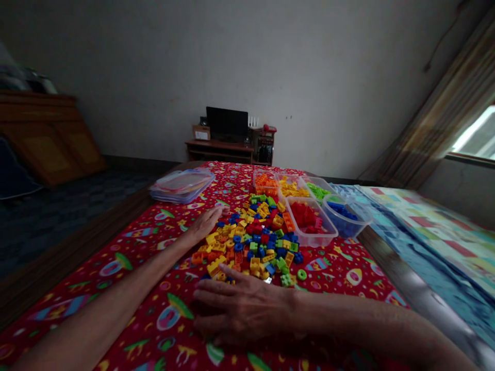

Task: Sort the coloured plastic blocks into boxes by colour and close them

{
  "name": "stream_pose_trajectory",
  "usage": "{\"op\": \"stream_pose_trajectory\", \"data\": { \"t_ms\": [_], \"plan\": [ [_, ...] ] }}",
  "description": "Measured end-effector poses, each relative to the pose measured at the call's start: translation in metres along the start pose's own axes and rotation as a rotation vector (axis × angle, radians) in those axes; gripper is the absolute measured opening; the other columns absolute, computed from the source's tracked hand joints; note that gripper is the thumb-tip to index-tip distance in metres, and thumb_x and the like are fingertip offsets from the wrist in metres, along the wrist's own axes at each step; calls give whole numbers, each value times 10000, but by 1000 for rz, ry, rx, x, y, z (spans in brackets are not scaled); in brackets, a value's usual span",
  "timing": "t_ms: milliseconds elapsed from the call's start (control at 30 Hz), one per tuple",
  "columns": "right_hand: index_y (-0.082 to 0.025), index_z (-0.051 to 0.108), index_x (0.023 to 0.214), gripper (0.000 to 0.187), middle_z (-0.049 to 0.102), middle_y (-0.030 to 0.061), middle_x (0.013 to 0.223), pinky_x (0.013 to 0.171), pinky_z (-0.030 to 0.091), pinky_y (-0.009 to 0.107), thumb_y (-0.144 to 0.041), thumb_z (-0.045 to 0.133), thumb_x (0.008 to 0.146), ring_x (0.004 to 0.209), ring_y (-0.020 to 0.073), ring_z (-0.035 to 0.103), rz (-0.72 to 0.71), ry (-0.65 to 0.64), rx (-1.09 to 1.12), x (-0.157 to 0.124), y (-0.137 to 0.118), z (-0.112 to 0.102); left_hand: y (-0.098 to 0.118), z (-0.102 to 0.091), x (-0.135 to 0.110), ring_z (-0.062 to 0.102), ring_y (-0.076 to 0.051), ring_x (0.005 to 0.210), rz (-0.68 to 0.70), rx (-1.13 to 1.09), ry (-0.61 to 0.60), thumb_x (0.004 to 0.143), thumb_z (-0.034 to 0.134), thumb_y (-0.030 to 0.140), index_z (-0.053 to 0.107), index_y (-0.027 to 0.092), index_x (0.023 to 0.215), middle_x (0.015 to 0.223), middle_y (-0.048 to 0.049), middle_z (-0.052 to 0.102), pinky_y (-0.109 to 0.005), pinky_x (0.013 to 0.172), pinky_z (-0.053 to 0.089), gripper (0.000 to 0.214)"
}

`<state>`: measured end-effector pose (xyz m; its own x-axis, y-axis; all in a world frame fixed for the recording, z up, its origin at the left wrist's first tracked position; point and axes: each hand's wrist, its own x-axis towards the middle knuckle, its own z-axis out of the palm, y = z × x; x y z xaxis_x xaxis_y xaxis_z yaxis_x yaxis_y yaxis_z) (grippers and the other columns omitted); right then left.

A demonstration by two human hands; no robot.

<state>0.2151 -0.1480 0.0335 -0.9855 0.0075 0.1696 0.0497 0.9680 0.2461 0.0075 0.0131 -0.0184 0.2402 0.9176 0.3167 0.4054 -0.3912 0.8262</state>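
My left hand (207, 224) lies flat on the red cloth (340, 273), fingers close together and holding nothing, just beside the heap of blocks (251, 242). My right hand (243, 309) lies flat and empty too, fingers a bit spread, at the heap's near edge. Flat hands don't push the blocks, and the tubs (311, 239) sit past the heap.

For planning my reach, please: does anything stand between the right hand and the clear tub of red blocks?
Yes. The heap of coloured plastic blocks lies between the right hand and the clear tub of red blocks, across the straight path. The tub stands just beyond the heap's far side.
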Motion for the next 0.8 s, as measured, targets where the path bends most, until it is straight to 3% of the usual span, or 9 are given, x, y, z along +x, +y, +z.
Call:
{"op": "stream_pose_trajectory", "data": {
  "t_ms": [167,300,433,600,700,800],
  "plan": [
    [-211,565,1067,227,544,91,1240,1029,300,498,-294,392,945,1243,245,389,217,-12,-78,6,32,17,25,2,-9,560,-244,1140,53,93,-163,877,275,560,609,175,1178,1222,-78,627,-378,1027,394,592],
    [-226,573,1075,210,552,98,1213,997,340,463,-277,443,918,1192,249,427,397,8,-42,5,58,18,43,0,-12,542,-227,1167,47,170,-173,893,221,535,628,204,1163,1208,-48,640,-360,1046,372,591],
    [-197,577,1136,286,591,134,1155,891,415,386,-176,434,889,1047,229,535,625,-10,-15,0,86,7,50,-3,-8,552,-250,1154,57,136,-179,836,345,587,664,188,1105,1174,-67,659,-359,1018,400,578],
    [-183,621,1121,306,671,115,1009,741,433,285,-165,447,871,894,204,616,904,35,95,-17,116,-12,54,-7,-5,591,-258,1082,88,173,-300,758,511,572,650,189,1127,1207,-84,639,-360,945,451,550],
    [-182,652,1070,273,688,113,969,721,419,266,-184,454,882,877,198,628,985,82,126,-24,120,-16,57,-6,-7,592,-254,1076,63,229,-324,739,557,543,638,200,1144,1188,-79,648,-355,931,458,537],
    [-182,662,1053,248,693,105,947,706,410,252,-251,479,899,862,184,631,897,105,198,-24,117,-11,60,-5,-8,582,-254,1088,74,294,-322,686,633,500,635,224,1146,1188,-58,648,-360,948,446,537]
  ]
}}
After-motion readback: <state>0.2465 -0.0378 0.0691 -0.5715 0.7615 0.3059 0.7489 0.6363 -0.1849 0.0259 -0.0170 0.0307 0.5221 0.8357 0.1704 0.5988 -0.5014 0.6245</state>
